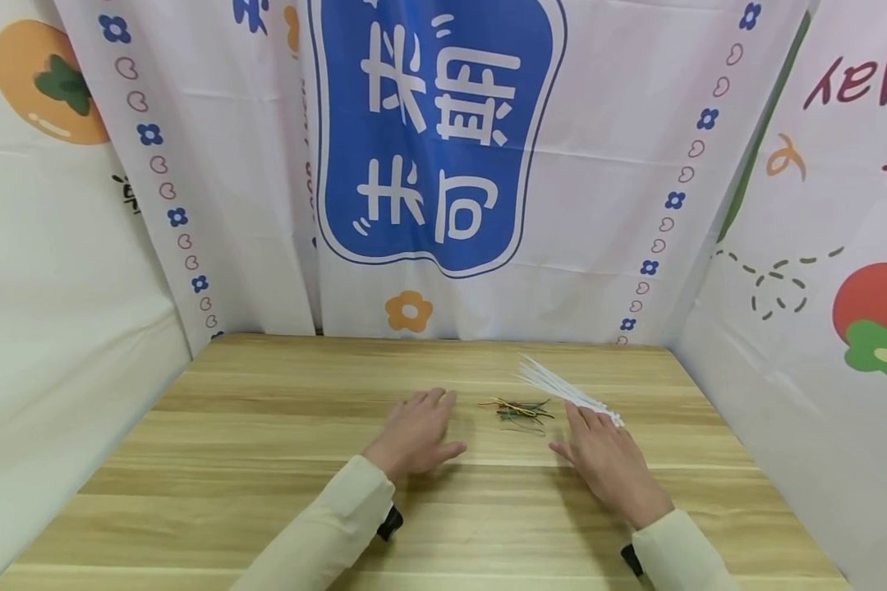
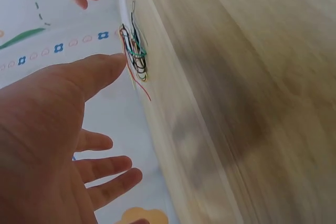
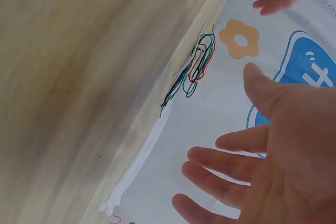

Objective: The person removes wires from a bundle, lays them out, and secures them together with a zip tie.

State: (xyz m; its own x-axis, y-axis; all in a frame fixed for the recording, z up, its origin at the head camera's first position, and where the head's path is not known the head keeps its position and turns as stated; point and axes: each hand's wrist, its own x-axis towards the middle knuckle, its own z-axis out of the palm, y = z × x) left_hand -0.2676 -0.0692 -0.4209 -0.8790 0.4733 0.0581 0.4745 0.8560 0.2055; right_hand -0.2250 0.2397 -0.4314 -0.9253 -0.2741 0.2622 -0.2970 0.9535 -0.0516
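A small tangle of coloured wires lies on the wooden table, with red, green, black and yellow strands visible in both wrist views. Behind and right of it is a bundle of white cable ties. My left hand is left of the wires, fingers spread and holding nothing. To their right, my right hand has its fingers extended and also holds nothing; its fingertips overlap the near end of the ties in the head view, and contact cannot be told. The right wrist view shows the wires beside the ties.
The wooden table reaches back to a white printed cloth with a blue patch and flowers. Similar cloths hang at the left and right sides. Dark bands show at both wrists below the light sleeves.
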